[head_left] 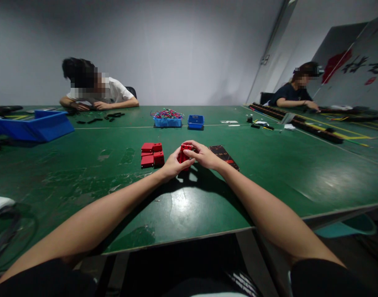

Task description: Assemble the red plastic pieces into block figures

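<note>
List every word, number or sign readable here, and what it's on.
"00:37" on the phone; any digits before it are unclear.
Dark characters on the right-hand wall: too blurred to read.
White lettering on dark clothing, bottom: too blurred.

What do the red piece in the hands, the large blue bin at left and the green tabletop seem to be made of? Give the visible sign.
Red piece: perhaps smooth rigid plastic or coated metal; even colour fits both. Blue bin: likely moulded plastic, from its uniform colour and soft sheen. Green tabletop: perhaps glossy paint or a vinyl covering, given bright reflections.
</note>
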`<state>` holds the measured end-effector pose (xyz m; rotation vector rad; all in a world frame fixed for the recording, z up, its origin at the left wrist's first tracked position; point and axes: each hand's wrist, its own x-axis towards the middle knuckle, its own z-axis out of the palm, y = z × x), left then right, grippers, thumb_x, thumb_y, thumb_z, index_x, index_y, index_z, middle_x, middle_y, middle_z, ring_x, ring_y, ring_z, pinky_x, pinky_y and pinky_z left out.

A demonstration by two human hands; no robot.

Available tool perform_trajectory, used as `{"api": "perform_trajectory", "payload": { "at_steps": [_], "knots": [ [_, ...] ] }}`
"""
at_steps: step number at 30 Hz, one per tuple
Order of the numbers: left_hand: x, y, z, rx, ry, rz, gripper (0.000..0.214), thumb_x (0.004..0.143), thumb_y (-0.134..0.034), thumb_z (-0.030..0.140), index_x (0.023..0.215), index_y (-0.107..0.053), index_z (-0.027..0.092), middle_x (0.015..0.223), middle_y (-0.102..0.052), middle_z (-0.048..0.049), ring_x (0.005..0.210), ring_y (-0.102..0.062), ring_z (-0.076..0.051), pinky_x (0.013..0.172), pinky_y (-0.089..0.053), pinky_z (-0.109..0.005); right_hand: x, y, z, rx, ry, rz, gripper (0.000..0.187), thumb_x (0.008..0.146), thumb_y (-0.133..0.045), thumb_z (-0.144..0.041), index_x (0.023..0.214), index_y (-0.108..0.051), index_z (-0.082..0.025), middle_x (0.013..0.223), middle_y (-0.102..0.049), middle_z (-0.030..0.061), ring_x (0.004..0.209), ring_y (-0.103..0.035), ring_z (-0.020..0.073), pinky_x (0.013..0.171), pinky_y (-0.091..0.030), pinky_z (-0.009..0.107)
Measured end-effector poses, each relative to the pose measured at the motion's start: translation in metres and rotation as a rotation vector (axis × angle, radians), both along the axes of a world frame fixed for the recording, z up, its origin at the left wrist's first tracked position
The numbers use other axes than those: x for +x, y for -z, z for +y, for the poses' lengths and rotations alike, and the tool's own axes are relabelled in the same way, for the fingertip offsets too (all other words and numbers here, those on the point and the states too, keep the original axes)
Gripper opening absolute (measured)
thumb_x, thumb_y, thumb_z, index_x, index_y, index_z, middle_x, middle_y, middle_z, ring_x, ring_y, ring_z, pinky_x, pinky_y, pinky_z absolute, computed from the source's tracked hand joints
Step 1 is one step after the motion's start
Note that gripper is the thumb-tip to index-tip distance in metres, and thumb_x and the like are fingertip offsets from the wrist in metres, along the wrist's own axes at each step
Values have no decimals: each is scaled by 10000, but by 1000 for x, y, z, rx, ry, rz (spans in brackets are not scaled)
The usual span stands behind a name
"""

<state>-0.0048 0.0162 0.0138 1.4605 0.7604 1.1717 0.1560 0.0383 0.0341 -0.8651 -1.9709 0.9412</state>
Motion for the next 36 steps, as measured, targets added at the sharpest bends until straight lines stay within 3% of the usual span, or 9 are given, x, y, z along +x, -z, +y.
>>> {"api": "perform_trajectory", "payload": {
  "at_steps": [15, 22, 28, 31, 36],
  "knots": [
    [-1, 2, 2, 33, -11, 33, 585, 656, -804, 337, 1156, -563, 151, 1076, -674, -104, 984, -640, -234, 844, -506, -309, -1, -3, -4, 33, 21, -49, 399, 876, -559, -421, 1197, -563, -184, 1063, -652, 64, 905, -603, 180, 809, -480, 309],
    [-4, 4, 3, 162, -31, 270, 629, 745, -715, 433, 1253, -490, 138, 1208, -630, -117, 1084, -607, -253, 935, -486, -349, -2, -2, -6, 104, 75, -97, 389, 906, -508, -425, 1187, -572, -164, 1031, -664, 62, 837, -604, 158, 790, -467, 294],
    [-4, 8, 2, 222, -51, 355, 656, 779, -669, 495, 1299, -460, 153, 1186, -628, -111, 1065, -610, -255, 939, -489, -366, -1, 0, -5, 165, 94, -154, 389, 920, -485, -427, 1197, -567, -165, 1030, -667, 67, 860, -607, 171, 800, -459, 303],
    [-3, 12, 2, 281, -140, 405, 663, 784, -652, 528, 1298, -460, 157, 1205, -594, -126, 1113, -580, -267, 986, -461, -400, 0, 3, -3, 157, 79, -124, 389, 918, -493, -438, 1194, -571, -175, 1034, -668, 61, 867, -610, 169, 804, -466, 300],
    [-2, 18, -2, 500, -430, 541, 743, 780, -626, 575, 1342, -396, 147, 1315, -467, -173, 1261, -453, -294, 1091, -354, -461, 1, 4, -1, 124, 65, -77, 403, 907, -514, -438, 1201, -575, -169, 1058, -669, 66, 868, -619, 170, 815, -475, 305]
  ]
}}
